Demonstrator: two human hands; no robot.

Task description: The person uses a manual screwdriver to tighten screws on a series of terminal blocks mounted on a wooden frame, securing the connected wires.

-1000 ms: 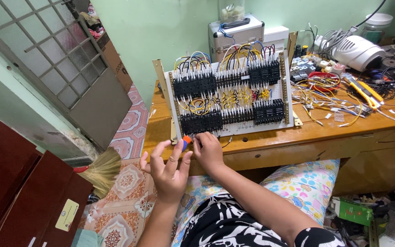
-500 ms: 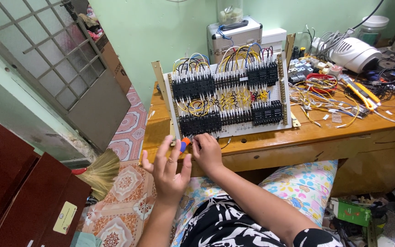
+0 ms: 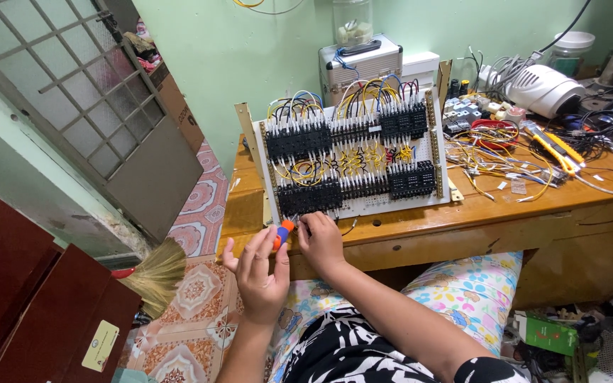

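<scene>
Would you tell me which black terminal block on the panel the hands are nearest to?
The lower-left black block: the right hand and the left hand, holding an orange-handled screwdriver, are just beneath it.

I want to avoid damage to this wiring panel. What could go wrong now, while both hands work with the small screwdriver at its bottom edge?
1. The panel leans tilted near the front edge of the desk; a push from the screwdriver might slide it off.
2. The right hand fingers sit close to the tip held by the left hand; a slip could prick them.
3. Loose wires lie beside the panel and may snag.
</scene>
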